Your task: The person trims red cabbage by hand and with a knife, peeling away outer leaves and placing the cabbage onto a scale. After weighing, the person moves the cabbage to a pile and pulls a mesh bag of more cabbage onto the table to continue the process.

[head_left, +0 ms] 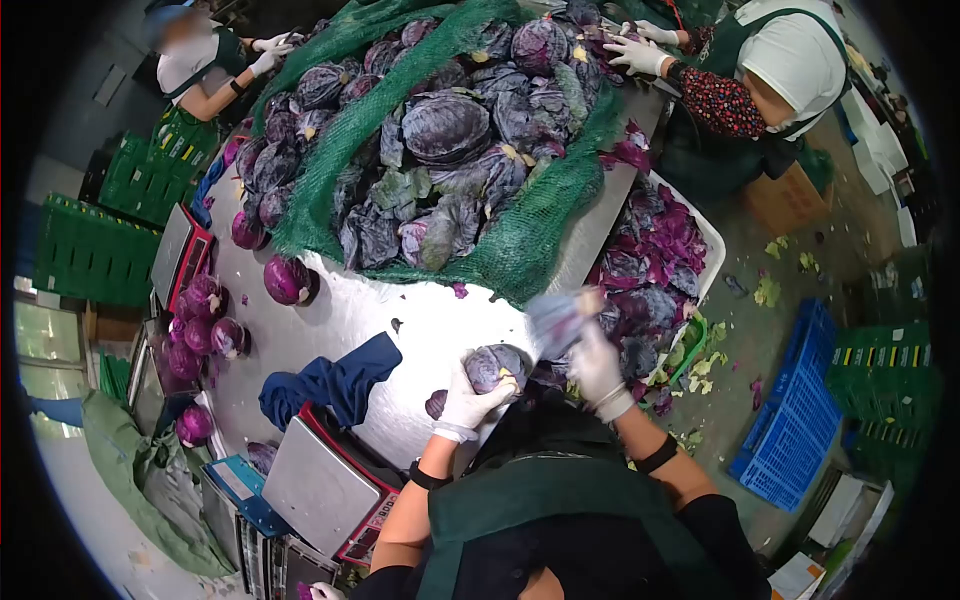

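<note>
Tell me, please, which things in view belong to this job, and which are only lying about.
Belonging to the job, I judge:
cabbage in the left hand
cabbage heap
green netting around it
white tub of leaves

Probably just lying about:
navy cloth
blue crate
cardboard box
fallen leaves on the floor

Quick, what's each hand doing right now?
Left hand: closed around a red cabbage.
Right hand: motion-blurred, with a purple cabbage leaf at its fingers; whether it grips it can't be told.
</note>
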`<action>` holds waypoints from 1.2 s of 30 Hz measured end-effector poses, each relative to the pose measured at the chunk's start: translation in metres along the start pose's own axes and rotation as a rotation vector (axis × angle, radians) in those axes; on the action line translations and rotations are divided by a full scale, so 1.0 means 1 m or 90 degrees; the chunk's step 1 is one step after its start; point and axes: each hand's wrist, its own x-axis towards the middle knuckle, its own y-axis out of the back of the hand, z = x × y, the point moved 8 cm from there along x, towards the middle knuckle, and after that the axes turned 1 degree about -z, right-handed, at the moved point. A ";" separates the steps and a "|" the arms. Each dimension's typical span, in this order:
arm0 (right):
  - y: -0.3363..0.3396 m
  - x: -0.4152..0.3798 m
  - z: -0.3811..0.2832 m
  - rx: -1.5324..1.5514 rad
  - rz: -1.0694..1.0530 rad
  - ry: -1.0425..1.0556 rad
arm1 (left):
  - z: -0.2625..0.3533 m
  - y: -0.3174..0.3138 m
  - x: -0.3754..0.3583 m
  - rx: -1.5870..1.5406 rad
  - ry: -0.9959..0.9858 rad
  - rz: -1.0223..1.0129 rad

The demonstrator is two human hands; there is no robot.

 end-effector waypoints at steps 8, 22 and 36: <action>-0.061 -0.035 -0.041 -0.358 -0.224 0.280 | 0.008 -0.007 0.008 0.105 -0.095 -0.044; -0.058 0.021 0.061 0.238 -0.139 -0.177 | -0.024 0.031 -0.012 -0.175 0.214 -0.145; 0.089 0.039 -0.086 -0.530 0.307 0.373 | -0.006 0.049 -0.010 -0.314 0.065 0.031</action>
